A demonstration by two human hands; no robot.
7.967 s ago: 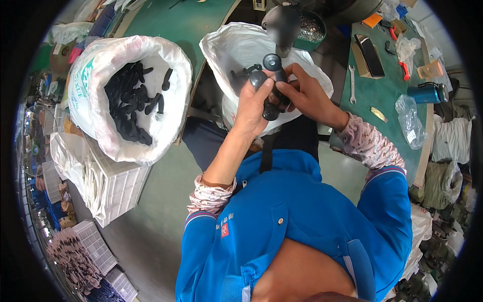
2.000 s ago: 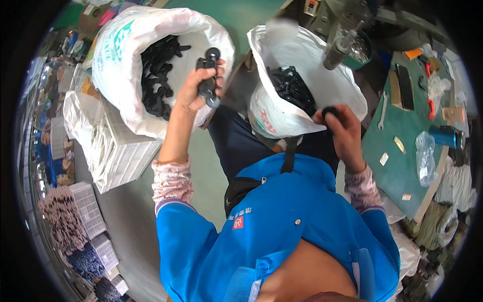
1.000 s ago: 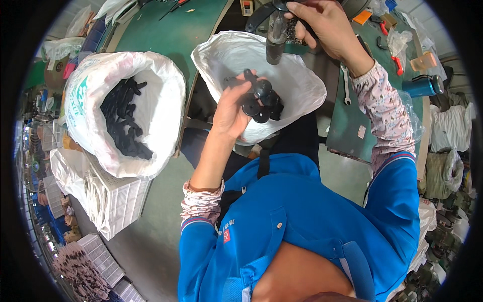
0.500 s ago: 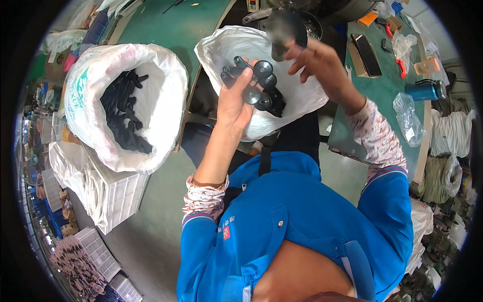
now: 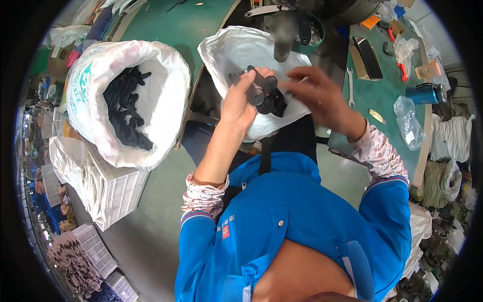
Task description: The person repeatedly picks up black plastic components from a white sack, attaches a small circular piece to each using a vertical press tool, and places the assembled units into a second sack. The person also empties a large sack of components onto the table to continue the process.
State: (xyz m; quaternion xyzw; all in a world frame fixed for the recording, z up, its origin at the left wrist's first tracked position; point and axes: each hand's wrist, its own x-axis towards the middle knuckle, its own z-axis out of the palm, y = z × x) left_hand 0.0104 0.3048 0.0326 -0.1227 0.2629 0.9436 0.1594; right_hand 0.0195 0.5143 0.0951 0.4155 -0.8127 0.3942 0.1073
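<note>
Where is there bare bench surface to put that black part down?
Bare green bench top shows between the left sack of black parts and the right bag. The right bench strip is crowded: wrench, blue flask, clear bag. The left hand holds the black part.

I see black round plastic parts [image 5: 264, 95] against a white plastic sack [image 5: 236, 50], a second white woven sack with green print [image 5: 166, 85], my bright blue jacket [image 5: 302, 221] with floral-patterned cuffs [image 5: 204, 194], and a green bench top [image 5: 186, 25].
</note>
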